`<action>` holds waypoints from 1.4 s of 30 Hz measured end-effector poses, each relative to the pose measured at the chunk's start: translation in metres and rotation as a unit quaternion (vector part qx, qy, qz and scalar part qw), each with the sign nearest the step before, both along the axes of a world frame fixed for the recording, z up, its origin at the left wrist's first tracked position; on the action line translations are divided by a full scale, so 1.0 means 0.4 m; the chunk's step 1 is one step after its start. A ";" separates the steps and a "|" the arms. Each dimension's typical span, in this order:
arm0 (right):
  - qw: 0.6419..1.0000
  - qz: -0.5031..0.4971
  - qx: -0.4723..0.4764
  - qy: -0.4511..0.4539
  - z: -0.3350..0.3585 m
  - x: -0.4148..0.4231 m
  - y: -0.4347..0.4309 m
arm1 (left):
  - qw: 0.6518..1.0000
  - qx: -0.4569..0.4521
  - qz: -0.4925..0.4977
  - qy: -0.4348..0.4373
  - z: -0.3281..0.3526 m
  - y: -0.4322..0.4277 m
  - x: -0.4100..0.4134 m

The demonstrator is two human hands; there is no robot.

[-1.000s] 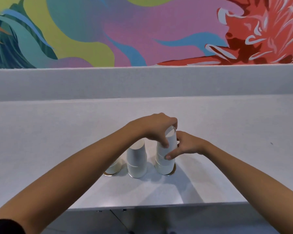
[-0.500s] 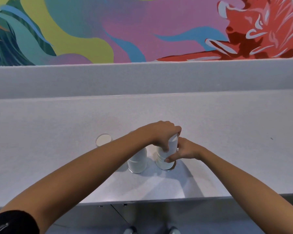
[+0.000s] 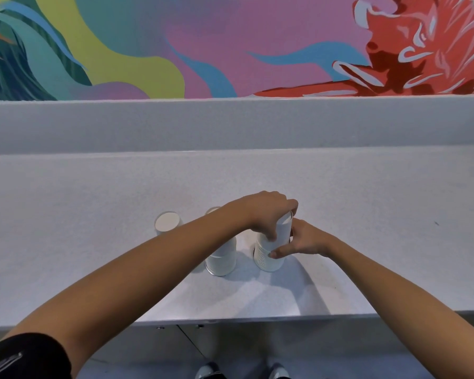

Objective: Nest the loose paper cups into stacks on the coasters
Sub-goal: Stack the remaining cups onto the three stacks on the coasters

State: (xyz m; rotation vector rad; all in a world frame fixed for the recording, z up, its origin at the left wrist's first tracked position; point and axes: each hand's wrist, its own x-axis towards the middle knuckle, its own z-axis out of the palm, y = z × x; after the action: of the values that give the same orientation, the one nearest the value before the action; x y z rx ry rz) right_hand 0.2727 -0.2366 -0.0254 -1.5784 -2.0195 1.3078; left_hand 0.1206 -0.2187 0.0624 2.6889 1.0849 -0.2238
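So the left hand (image 3: 266, 212) is wrapped around the top cup (image 3: 284, 228), and the right hand (image 3: 304, 239) pinches the right stack (image 3: 267, 259) under it. All cups are upside down on the grey counter (image 3: 367, 214), with a middle stack (image 3: 221, 258) just beside and a single cup (image 3: 167, 222) further left.

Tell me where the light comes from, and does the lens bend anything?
Head view: the ribbed white paper cup stack casts its shadow near-right across the pale grey counter, suggesting light from ahead-left; the counter's front edge bows slightly.
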 end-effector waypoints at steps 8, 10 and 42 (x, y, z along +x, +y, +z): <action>1.000 0.002 -0.017 0.000 -0.022 -0.004 0.007 | 1.000 -0.010 0.011 -0.001 -0.005 0.007 -0.008; 1.000 -0.001 -0.019 0.002 -0.038 -0.005 0.004 | 1.000 -0.010 0.008 0.001 -0.007 0.008 -0.010; 1.000 0.015 -0.013 -0.011 -0.062 -0.027 0.018 | 0.998 -0.051 0.029 0.017 -0.020 0.013 -0.034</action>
State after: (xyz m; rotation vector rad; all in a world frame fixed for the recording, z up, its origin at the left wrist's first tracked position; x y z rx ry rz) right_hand 0.2620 -0.2294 -0.0500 -1.5871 -2.0543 1.3376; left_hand 0.1069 -0.2136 0.0544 2.5682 1.1286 -0.3070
